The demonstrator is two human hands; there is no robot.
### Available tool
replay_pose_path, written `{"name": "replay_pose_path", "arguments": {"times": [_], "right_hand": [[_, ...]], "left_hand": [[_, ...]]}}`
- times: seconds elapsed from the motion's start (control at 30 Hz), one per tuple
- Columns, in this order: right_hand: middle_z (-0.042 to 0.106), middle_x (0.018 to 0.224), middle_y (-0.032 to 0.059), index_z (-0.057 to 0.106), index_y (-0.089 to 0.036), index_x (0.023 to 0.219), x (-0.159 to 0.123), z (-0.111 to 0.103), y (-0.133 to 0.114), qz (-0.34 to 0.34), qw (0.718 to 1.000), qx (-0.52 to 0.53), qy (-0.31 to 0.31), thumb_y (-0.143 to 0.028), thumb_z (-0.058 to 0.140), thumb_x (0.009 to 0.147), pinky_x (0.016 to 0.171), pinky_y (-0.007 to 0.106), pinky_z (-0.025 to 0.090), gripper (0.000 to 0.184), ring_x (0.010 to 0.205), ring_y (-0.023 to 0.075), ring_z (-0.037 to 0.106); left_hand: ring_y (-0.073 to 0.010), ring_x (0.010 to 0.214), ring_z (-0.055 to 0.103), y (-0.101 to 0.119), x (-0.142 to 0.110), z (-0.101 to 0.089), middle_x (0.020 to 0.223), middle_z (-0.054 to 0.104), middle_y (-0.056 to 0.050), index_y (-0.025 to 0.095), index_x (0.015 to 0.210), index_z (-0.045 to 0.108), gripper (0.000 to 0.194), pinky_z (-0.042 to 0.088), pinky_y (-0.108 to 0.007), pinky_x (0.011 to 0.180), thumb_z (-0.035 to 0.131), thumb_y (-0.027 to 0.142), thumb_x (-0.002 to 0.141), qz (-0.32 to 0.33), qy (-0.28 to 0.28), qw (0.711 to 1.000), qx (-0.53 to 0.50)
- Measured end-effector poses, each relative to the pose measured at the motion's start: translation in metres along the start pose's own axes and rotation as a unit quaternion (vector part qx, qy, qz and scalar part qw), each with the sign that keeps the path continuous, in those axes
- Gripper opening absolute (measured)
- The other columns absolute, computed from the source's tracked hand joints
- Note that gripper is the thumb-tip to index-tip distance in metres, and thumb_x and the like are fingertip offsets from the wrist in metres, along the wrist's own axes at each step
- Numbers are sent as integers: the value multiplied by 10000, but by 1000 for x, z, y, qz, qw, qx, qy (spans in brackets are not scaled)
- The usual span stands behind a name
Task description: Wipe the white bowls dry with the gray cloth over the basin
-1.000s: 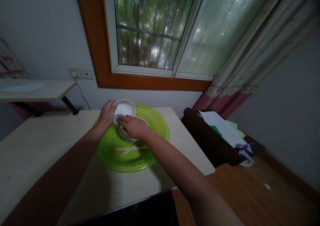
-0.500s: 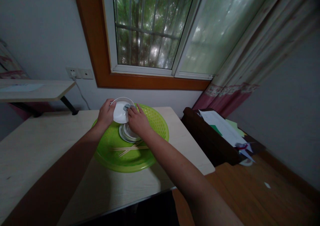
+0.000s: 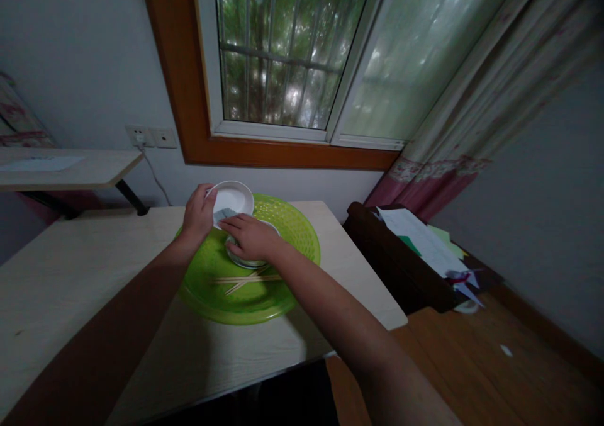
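My left hand (image 3: 200,211) is closed on the left rim of a white dish (image 3: 234,196), tilted above a green plastic basket (image 3: 212,309). Under the fingers of my right hand (image 3: 252,236) is a grey-blue cloth (image 3: 225,214), pressed against the lower inside of the dish. Below, a stack of white dishes (image 3: 245,263) sits in the basket, partly covered by my right hand. Crossed wooden chopsticks (image 3: 245,280) lie in front of the stack.
The basket stands on a pale wooden table (image 3: 141,243) below a window. A raised shelf (image 3: 70,171) is at the left, near a wall socket (image 3: 151,137). To the right of the table, papers (image 3: 419,237) lie on a dark brown piece of furniture (image 3: 377,256).
My right hand has slid the cloth down and left, from the right side of the dish to its lower part. My left hand keeps its hold and the dish has barely shifted.
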State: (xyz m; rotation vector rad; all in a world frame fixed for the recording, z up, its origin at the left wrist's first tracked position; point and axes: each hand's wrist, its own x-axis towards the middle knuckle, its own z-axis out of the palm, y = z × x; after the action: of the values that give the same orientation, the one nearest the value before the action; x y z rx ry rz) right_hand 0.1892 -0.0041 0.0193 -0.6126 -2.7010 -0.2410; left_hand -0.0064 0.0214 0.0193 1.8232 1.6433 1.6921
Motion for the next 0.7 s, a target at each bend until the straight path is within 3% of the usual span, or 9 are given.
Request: {"name": "replay_pose_path", "arguments": {"times": [0.1,0.23,0.37,0.53,0.7], "right_hand": [[605,1444,161,531,-74,1459,0,1,0,-5,1000,1,4,-426,549,1008,1172,400,400,572,1317,274,538],[642,1389,153,640,-96,1333,0,-1,1,31,999,-14,19,-399,592,988,1163,424,407,461,1271,276,567],[623,1408,169,723,-114,1163,-2,-6,5,88,994,-51,42,-366,664,933,1236,496,310,347,1333,307,515],[533,1522,180,657,-105,1288,-3,-6,8,131,985,-84,68,-265,615,943,1294,545,179,383,1458,313,412],[568,1477,199,635,-76,1301,0,-3,3,125,986,-96,53,-183,530,969,1296,527,188,364,1447,304,437]], "left_hand": [[-246,1035,610,-1,1,0,1081,669,-86,213,1089,606,378,473,-402,971,400,509,975,10,4,1000,1],[-243,1043,611,-6,2,1,1090,671,-79,217,1107,609,373,475,-393,970,417,508,976,13,21,1000,1],[-240,1017,613,-5,1,2,1052,671,-73,206,1097,610,384,480,-385,954,417,516,975,15,15,1000,2],[-246,1011,611,-1,1,1,1057,666,-87,196,1124,608,409,479,-395,941,404,519,978,10,13,1000,1],[-246,998,608,-2,1,0,1053,663,-93,185,1130,611,432,478,-403,934,401,529,977,7,23,1000,5]]}}
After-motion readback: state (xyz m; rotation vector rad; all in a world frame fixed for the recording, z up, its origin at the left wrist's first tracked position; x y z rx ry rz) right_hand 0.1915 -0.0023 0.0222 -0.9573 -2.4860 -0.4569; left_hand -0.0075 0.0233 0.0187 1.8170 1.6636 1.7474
